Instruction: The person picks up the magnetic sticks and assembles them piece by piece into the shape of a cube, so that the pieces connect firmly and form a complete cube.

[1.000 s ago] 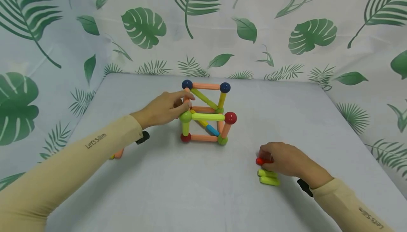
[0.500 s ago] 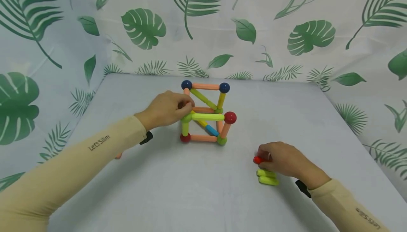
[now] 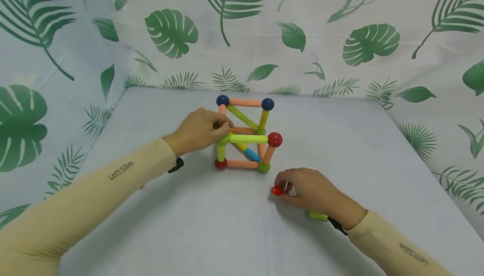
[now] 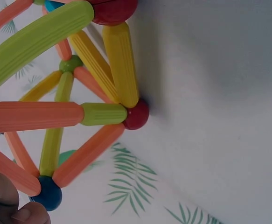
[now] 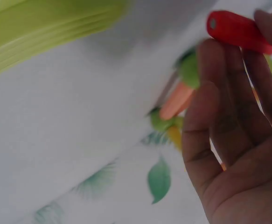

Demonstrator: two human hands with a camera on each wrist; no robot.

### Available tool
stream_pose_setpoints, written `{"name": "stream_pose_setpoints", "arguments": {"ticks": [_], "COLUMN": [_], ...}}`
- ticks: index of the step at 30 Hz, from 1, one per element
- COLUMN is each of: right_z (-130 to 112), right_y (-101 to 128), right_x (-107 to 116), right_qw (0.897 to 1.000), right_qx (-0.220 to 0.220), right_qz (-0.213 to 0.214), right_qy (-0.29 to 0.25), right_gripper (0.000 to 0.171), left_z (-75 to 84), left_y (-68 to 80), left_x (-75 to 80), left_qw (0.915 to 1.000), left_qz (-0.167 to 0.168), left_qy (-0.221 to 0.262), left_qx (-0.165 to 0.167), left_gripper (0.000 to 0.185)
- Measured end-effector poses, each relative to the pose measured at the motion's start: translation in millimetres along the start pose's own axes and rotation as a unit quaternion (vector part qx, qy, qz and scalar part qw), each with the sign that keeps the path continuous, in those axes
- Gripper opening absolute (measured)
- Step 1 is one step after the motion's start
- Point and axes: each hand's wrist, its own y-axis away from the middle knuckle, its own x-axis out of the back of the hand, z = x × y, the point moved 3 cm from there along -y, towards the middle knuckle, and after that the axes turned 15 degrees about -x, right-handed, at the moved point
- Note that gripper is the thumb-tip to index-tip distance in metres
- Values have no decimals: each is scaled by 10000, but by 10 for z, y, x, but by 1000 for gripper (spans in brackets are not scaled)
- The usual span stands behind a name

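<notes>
The right hand point(image 3: 308, 192) has its fingers curled round a short red stick point(image 3: 277, 190), pinching it so that one end pokes out toward the structure — the right wrist view shows the red stick point(image 5: 240, 31) caught between fingertips with its flat end free, which looks like a grip chosen to leave that end available for joining. The hand sits low over the desk point(image 3: 211, 230), just in front of the frame's near right corner, close to but apart from it. Behind the wrist a bit of lime-green stick point(image 3: 316, 216) lies on the desk, mostly hidden by the hand.

The left hand point(image 3: 200, 130) is curled about the upper left part of the stick-and-ball frame point(image 3: 245, 137), fingers closed on an orange stick near the light green ball — a steadying hold, I judge, since the frame is light and would shift if nudged. From the left wrist view only fingertips point(image 4: 26, 215) show, beside a dark blue ball point(image 4: 47, 195).

The frame itself stands on the desk near its middle: dark blue balls at the rear top corners, a red ball point(image 3: 274, 139) at the front top right, with orange, yellow, lime and one blue stick between. A leaf-printed cloth point(image 3: 340, 45) hangs behind.
</notes>
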Motion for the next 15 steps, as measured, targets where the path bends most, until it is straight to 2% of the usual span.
{"name": "stream_pose_setpoints", "arguments": {"ticks": [6, 10, 15], "right_z": [-373, -540, -675], "right_y": [-135, -237, -351], "right_x": [-12, -31, -42], "right_qw": [9968, 9944, 9923], "right_qx": [480, 522, 530], "right_qz": [359, 668, 788], "right_qy": [-532, -625, -800], "right_gripper": [28, 31, 27], "left_z": [-21, -32, -29], "left_y": [8, 13, 20], "left_x": [3, 1, 4], "left_qw": [9997, 9994, 9991], "left_qz": [141, 194, 234], "left_qy": [80, 152, 225], "left_qx": [-155, -257, -262], "left_gripper": [26, 26, 26]}}
